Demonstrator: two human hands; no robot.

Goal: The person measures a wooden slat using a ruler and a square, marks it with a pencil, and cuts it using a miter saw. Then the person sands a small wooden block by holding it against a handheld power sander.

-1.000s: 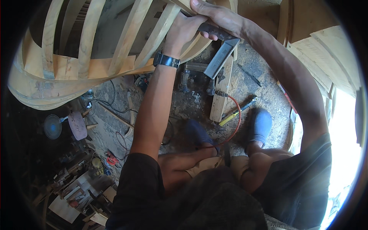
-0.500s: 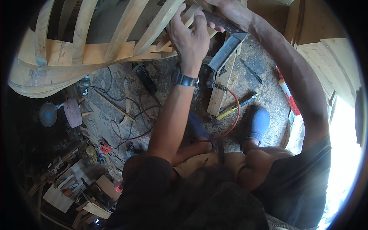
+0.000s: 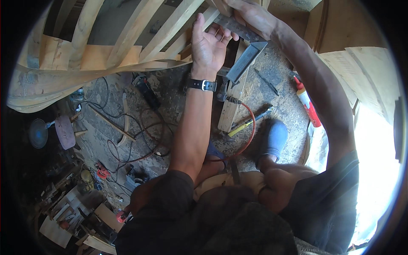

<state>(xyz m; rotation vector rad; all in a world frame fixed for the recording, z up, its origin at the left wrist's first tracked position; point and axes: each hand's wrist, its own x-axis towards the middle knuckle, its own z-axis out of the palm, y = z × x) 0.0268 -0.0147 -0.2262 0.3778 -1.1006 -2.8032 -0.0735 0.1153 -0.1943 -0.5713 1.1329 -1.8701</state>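
Note:
A metal try square (image 3: 247, 61) with a ruled blade is held up against the wooden framework, its thick grey handle angled down toward the floor. My right hand (image 3: 257, 20) reaches in from the right and grips the blade beside a short wooden piece (image 3: 221, 7); its fingertips are partly hidden at the top edge. My left hand (image 3: 208, 51) is turned palm up under the blade. Its thumb stretches upward, apart from the half-curled fingers, whose tips meet the blade's lower edge. Curved wooden ribs (image 3: 134, 32) rise just left of it.
Below the square lies a wooden board (image 3: 231, 108) with an air hose (image 3: 253, 123) and a yellow-handled tool (image 3: 242, 126). A red-and-white bottle (image 3: 308, 104) stands at right. Cables and a dark power tool (image 3: 148, 93) lie left; scrap wood (image 3: 55, 231) is piled lower left.
My left hand has rolled palm up, its thumb moving off the blade. The try square, my right hand and the floor items appear slightly further left in view.

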